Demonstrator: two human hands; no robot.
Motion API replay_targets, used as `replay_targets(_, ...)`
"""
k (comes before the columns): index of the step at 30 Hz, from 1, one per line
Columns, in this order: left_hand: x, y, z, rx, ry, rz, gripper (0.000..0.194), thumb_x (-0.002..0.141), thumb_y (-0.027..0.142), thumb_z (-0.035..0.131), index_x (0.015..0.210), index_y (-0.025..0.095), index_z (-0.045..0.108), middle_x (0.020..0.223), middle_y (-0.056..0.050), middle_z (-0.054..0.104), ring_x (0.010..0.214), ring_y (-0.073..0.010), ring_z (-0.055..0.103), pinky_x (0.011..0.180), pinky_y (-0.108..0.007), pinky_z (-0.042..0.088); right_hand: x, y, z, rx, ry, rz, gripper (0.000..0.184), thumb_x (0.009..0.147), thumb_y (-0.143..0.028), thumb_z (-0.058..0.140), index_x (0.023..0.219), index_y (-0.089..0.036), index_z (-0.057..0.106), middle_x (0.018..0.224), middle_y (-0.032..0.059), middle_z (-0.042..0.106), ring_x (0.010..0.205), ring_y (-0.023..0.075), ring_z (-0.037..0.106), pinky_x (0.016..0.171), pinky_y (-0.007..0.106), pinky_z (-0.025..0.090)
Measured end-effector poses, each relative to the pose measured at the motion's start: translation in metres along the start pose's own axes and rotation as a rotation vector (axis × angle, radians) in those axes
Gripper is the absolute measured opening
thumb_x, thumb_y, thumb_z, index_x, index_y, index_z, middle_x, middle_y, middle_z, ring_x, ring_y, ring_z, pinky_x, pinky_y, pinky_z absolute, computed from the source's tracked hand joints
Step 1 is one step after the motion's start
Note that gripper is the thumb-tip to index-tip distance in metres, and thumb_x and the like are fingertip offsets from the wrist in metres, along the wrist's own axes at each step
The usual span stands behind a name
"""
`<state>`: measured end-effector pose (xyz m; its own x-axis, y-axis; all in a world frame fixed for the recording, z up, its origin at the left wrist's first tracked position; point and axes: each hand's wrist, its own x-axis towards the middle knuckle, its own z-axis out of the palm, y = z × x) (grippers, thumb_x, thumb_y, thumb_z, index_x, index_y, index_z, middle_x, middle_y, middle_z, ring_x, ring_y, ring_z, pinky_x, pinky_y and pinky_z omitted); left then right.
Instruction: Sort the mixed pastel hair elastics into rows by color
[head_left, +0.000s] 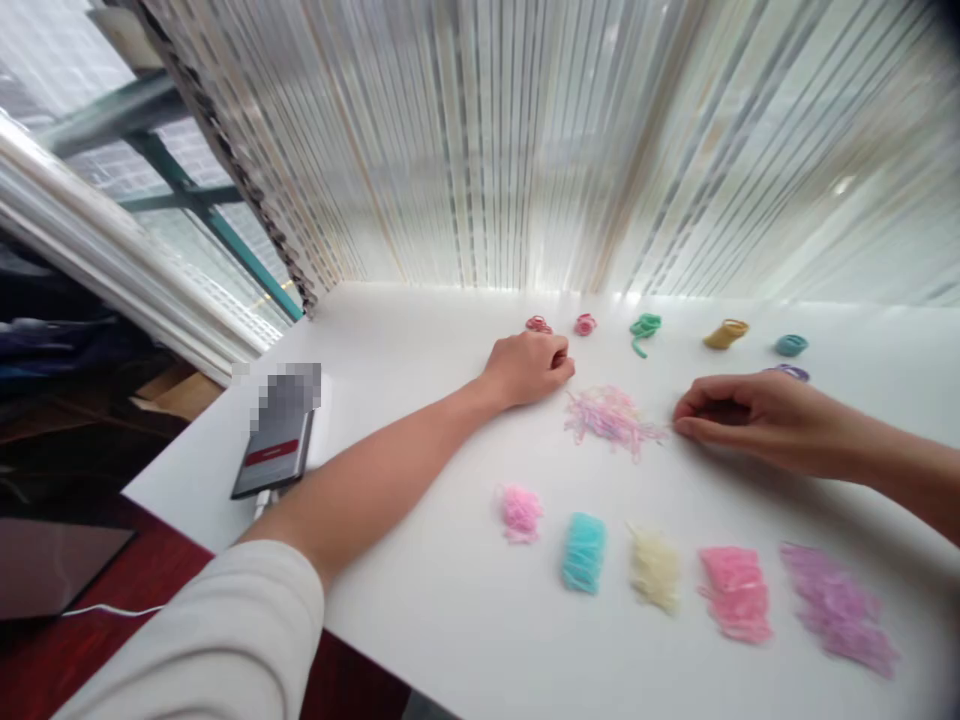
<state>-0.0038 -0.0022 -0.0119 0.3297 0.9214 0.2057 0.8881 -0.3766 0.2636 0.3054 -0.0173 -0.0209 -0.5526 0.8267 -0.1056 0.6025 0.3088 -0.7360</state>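
A loose pile of thin pastel strands (609,418), which look like small elastic bands, lies on the white table between my hands. My left hand (529,366) is just left of the pile, its fingers curled closed beside a red coil (538,325). Whatever those fingers hold, if anything, is hidden. At the pile's right end my right hand (739,415) rests low over the table, thumb and fingertips pinched together close to the outermost strands. Blur hides whether a strand is in that pinch. A purple coil (789,372) shows partly behind my right hand.
Along the back are pink (585,324), green (645,330), yellow (726,334) and teal (791,345) coils. In front lie pink (520,513), turquoise (584,553), cream (655,570), coral-pink (736,592) and lilac (838,610) strand bundles. A cabled phone (274,455) sits left; a string curtain (480,150) hangs behind.
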Motion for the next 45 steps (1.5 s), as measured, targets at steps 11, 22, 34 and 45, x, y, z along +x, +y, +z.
replay_targets(11,-0.003,0.004,0.004,0.035,0.087,-0.015,0.024,0.095,0.032,0.05,0.085,0.02,0.067,0.093,-0.01,0.075,0.084,-0.0238,0.068,0.071,-0.035,0.045,0.005,0.019,0.016,0.047,0.235,-0.036,0.056,0.077,-0.075,0.076,0.085,-0.019,0.076,0.075,0.0068,0.071,0.066,0.0187,0.06,0.061,0.034,0.047)
replay_targets(22,0.002,-0.005,0.003,0.01,0.18,-0.051,0.022,0.093,0.032,0.05,0.081,0.021,0.065,0.084,-0.009,0.073,0.081,-0.0252,0.068,0.076,-0.036,0.049,0.004,-0.002,0.022,0.0,0.359,-0.124,0.023,0.078,-0.04,0.071,0.08,-0.018,0.075,0.068,0.0042,0.069,0.06,0.0158,0.057,0.057,0.03,0.044)
replay_targets(34,0.004,-0.005,-0.004,0.078,0.07,0.044,0.029,0.096,0.041,0.047,0.078,0.022,0.061,0.079,-0.005,0.07,0.073,-0.022,0.062,0.065,-0.035,0.036,-0.006,-0.01,0.019,-0.134,0.414,-0.245,0.018,0.081,-0.029,0.073,0.093,-0.017,0.077,0.081,0.0043,0.067,0.066,0.0148,0.057,0.066,0.031,0.046)
replay_targets(45,0.002,0.0,-0.005,0.146,0.032,0.053,0.027,0.096,0.038,0.048,0.081,0.021,0.063,0.085,-0.007,0.073,0.078,-0.024,0.066,0.065,-0.034,0.037,-0.009,-0.014,0.022,-0.113,0.357,-0.163,0.02,0.09,-0.038,0.069,0.086,-0.019,0.075,0.078,0.0057,0.07,0.067,0.0172,0.057,0.064,0.032,0.045)
